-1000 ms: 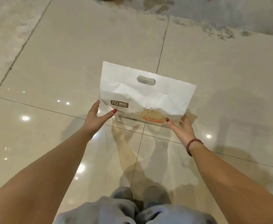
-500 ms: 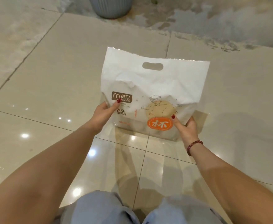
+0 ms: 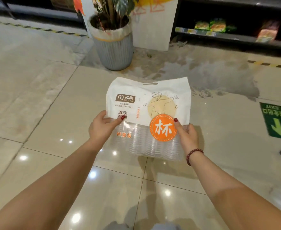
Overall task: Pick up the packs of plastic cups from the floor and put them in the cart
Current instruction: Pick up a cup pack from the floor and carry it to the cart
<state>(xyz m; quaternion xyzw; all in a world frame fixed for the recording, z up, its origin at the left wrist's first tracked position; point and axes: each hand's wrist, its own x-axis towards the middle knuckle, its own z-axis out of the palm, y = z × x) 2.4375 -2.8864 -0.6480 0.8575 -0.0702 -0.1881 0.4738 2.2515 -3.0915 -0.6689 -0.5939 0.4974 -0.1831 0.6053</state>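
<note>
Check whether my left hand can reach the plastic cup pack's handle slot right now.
Probably yes: nothing covers the handle slot atop the plastic cup pack. But the left hand grips the pack's left edge, so the right hand must hold alone.

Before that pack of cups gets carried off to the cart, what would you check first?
1. Left-hand grip on the pack of cups: thumb across the front, left edge pinched. Ok.
2. Right-hand grip: thumb at the orange badge, fingers round the right side. Ok.
3. Pack lifted off the floor: ok.
4. Pack whole, stacks in place: front looks ok; back cannot tell.
5. Cart in sight: not ok, none in view.
6. Plant pot ahead: apart from the pack, ok.
</note>
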